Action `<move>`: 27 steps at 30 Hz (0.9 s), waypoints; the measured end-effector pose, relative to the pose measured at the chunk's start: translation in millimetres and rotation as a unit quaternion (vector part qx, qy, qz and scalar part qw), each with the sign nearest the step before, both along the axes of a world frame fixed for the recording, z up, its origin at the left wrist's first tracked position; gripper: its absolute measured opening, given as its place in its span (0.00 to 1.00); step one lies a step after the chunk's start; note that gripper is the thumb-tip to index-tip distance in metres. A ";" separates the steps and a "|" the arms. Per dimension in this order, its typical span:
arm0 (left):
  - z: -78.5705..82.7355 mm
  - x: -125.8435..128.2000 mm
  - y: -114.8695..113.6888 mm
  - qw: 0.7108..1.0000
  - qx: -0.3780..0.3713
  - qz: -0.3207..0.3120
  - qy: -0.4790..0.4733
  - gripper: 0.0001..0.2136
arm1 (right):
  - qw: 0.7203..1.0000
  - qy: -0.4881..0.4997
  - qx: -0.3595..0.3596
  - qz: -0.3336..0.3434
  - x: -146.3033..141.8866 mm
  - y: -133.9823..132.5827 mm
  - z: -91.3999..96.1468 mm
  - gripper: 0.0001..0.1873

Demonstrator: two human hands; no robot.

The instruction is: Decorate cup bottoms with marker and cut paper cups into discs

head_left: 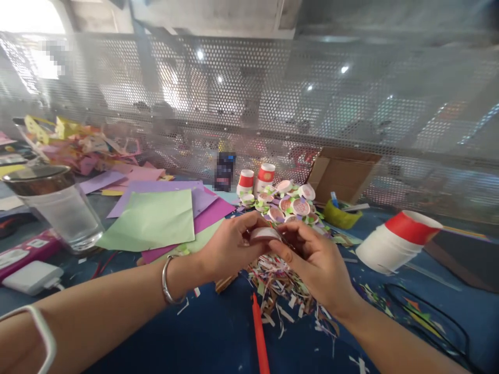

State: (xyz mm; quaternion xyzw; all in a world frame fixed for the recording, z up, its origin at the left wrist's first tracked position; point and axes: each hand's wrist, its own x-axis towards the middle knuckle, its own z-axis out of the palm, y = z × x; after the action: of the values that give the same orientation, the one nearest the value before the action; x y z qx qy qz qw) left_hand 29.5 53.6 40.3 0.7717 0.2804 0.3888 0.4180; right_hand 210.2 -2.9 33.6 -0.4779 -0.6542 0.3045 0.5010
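My left hand (231, 244) pinches the left side of a small round white paper piece (265, 234), which looks like the cut-off base of a paper cup. On its right side the fingers of my right hand (317, 259) are closed, with the thumb at the near edge. Part of the piece is hidden by my fingers. Just behind my hands lies a heap of similar round white pieces (301, 207) with patterned faces and bits of green and purple paper. Thin paper shreds (280, 283) are piled below them. A red pen-like stick (259, 332) lies nearest to me.
Coloured paper sheets (156, 221) and a water glass (64, 213) are at left. Red-and-white paper cups (397, 241) stand at right and at the back. A yellow-green bowl (342, 215) sits before a cardboard piece (343, 174). A perforated metal screen (249, 93) rises behind.
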 end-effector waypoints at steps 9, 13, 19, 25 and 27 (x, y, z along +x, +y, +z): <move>-25.5 -0.1 17.2 0.990 -0.105 0.016 -0.093 0.11 | 1.000 0.002 0.005 0.012 -6.6 24.9 -2.7 0.09; -32.2 2.3 22.1 0.971 -0.197 -0.031 -0.131 0.12 | 0.999 0.017 -0.033 0.003 -0.4 34.4 -12.0 0.10; -42.4 9.5 32.5 0.937 -0.316 -0.049 -0.139 0.13 | 0.989 0.090 -0.117 -0.016 14.1 47.2 -38.2 0.13; -44.5 13.9 32.2 0.885 -0.440 -0.010 -0.152 0.13 | 0.960 0.182 -0.211 0.018 16.6 51.7 -48.7 0.14; -44.7 13.9 33.3 0.872 -0.468 -0.006 -0.146 0.12 | 0.954 0.191 -0.231 0.021 15.6 52.9 -49.1 0.14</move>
State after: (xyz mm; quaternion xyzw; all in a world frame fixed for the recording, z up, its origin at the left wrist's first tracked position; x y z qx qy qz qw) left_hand 43.3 86.8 -4.4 0.4219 0.3607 0.3179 0.7687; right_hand 225.8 50.0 -15.5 -0.4995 -0.4675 0.5438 0.4860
